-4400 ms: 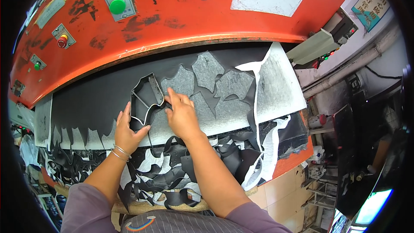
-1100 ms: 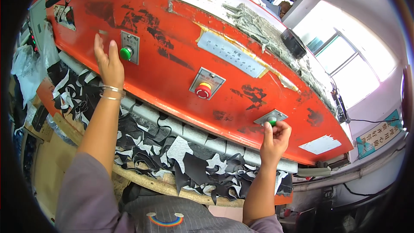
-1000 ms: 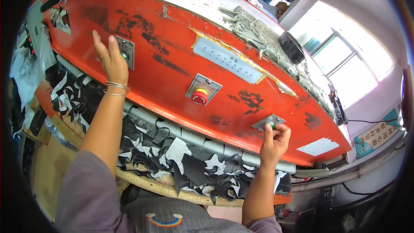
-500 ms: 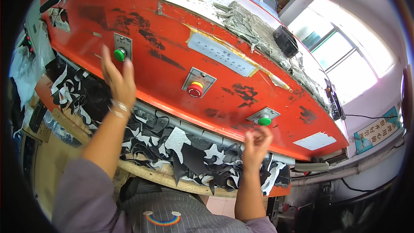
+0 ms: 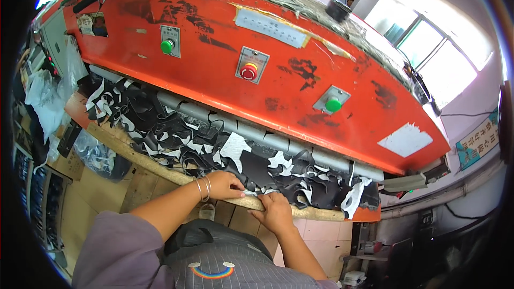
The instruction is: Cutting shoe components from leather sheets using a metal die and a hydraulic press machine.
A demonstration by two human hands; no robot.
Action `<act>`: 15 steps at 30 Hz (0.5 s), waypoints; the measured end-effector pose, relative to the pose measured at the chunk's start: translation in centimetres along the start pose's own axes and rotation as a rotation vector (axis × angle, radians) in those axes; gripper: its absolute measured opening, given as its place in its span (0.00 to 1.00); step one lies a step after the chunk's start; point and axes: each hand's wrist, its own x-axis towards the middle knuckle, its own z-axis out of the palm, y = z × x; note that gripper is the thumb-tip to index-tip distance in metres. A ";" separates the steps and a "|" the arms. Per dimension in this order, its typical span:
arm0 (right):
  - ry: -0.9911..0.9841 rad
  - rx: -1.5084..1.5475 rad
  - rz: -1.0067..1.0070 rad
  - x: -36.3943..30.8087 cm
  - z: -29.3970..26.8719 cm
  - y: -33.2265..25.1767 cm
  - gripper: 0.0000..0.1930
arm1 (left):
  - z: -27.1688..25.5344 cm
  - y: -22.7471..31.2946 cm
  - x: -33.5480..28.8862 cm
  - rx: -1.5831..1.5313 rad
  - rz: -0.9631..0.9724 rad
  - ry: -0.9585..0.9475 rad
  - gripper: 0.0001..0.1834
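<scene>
My left hand (image 5: 224, 184), with bracelets at the wrist, rests at the front edge of the scrap-covered ledge, its fingers curled inward. Close beside it, my right hand (image 5: 276, 211) bends its fingers over the same edge, thumb below. A thin whitish strip (image 5: 251, 194) shows between the two sets of fingertips. What either hand pinches is mostly hidden. Black and white cut scraps (image 5: 203, 147) lie tangled beyond the hands. A larger white scrap (image 5: 234, 149) lies on top of them.
The red machine beam (image 5: 214, 80) spans the far side above the ledge. It carries a green button (image 5: 167, 46) at left, a red button (image 5: 248, 71) in the middle and another green button (image 5: 333, 105) at right. Plastic bags (image 5: 45, 99) hang at the left.
Both hands have come down from near the two green buttons to the ledge's front edge, close together. Their fingers have curled in. The view has shifted, showing more floor.
</scene>
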 end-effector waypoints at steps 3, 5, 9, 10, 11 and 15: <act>0.069 0.041 -0.010 -0.7 0.4 0.2 0.23 | -0.8 1.1 -0.3 -0.064 -0.092 -0.103 0.25; 0.077 0.047 -0.003 -0.9 0.7 0.3 0.23 | -0.9 0.7 -0.4 -0.087 -0.119 -0.134 0.25; 0.088 0.029 -0.023 -1.5 2.0 0.8 0.23 | -0.5 0.3 -0.4 -0.113 -0.114 -0.146 0.23; 0.079 0.017 -0.044 -1.6 2.4 0.8 0.23 | -0.2 -0.2 -0.6 -0.115 -0.124 -0.141 0.23; 0.069 0.012 -0.062 -1.8 3.3 1.2 0.23 | 0.2 -0.9 -0.9 -0.117 -0.109 -0.124 0.23; -0.012 0.160 -0.197 -2.0 4.4 3.5 0.22 | 1.8 -2.7 -1.1 -0.317 -0.224 -0.090 0.19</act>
